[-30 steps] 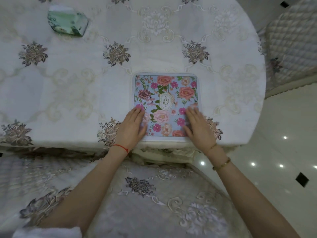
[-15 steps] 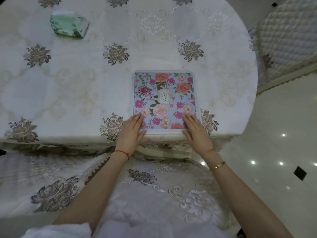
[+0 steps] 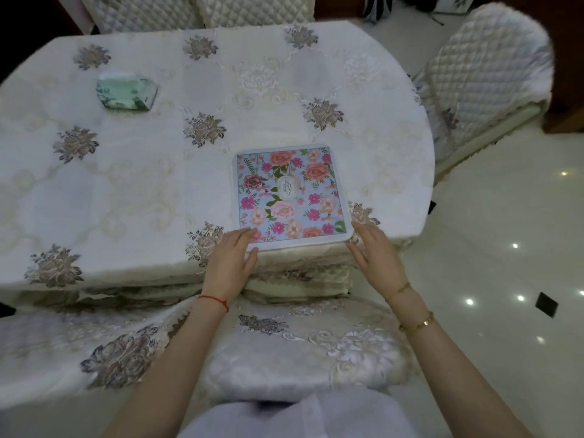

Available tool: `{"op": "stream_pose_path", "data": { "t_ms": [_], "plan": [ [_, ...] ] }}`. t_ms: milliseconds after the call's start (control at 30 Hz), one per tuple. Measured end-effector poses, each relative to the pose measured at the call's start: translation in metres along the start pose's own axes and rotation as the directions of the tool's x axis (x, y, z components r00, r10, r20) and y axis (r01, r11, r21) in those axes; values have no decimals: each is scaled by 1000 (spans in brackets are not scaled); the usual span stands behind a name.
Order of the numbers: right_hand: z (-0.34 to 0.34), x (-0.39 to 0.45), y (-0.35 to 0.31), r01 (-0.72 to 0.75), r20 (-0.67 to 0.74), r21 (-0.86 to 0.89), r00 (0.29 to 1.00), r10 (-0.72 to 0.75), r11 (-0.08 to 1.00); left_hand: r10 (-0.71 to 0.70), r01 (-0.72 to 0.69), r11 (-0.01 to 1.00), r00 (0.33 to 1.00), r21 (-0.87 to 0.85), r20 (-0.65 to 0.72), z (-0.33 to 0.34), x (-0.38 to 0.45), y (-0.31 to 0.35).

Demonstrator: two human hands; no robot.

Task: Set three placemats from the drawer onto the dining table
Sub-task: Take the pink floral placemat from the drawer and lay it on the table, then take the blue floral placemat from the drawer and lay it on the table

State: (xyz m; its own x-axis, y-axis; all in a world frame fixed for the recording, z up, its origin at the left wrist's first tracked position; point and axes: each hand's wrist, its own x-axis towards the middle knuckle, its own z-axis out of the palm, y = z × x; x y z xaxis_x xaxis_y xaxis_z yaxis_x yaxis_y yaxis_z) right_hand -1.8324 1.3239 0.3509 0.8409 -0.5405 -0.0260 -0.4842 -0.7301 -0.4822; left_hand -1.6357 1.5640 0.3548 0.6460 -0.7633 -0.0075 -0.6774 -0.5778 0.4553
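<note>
A square placemat (image 3: 290,194) with pink and orange flowers on pale blue lies flat on the dining table (image 3: 142,184), close to its near edge. The table wears a white embroidered cloth. My left hand (image 3: 232,260) rests at the mat's near left corner, fingertips just touching it. My right hand (image 3: 376,254) hovers by the near right corner, fingers apart, beside the mat. Neither hand grips anything.
A green tissue pack (image 3: 126,93) sits at the far left of the table. A cushioned chair (image 3: 300,349) stands between me and the table. A quilted chair (image 3: 483,77) stands at the right, more chair backs (image 3: 196,9) behind. Glossy floor (image 3: 505,248) lies to the right.
Both hands have slid back off the placemat toward the table's near edge. The view has pulled back and now shows more of the table and chairs.
</note>
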Motion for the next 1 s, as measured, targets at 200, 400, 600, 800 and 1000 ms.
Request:
{"op": "stream_pose_path", "data": {
  "t_ms": [200, 400, 600, 800, 1000],
  "plan": [
    [-31, -61, 16, -33, -121, 19, 992, 35, 999, 131, -131, 991, 990, 11, -45, -10, -21, 46],
    [-68, -129, 53, -103, -244, 40, 964, 110, 994, 203, -203, 979, 979, -14, -14, 1, -35, 113],
    [-115, -208, 121, -224, -295, 68, 926, 234, 972, 262, -262, 965, 964, 4, 37, 44, -43, 212],
    [-173, -301, 215, -367, -301, 79, 878, 373, 927, 339, -333, 938, 939, -99, 57, 103, -55, 332],
    [-225, -348, 287, -463, -343, 83, 818, 461, 883, 372, -360, 925, 923, -118, 96, 144, -47, 432]
  ]
}}
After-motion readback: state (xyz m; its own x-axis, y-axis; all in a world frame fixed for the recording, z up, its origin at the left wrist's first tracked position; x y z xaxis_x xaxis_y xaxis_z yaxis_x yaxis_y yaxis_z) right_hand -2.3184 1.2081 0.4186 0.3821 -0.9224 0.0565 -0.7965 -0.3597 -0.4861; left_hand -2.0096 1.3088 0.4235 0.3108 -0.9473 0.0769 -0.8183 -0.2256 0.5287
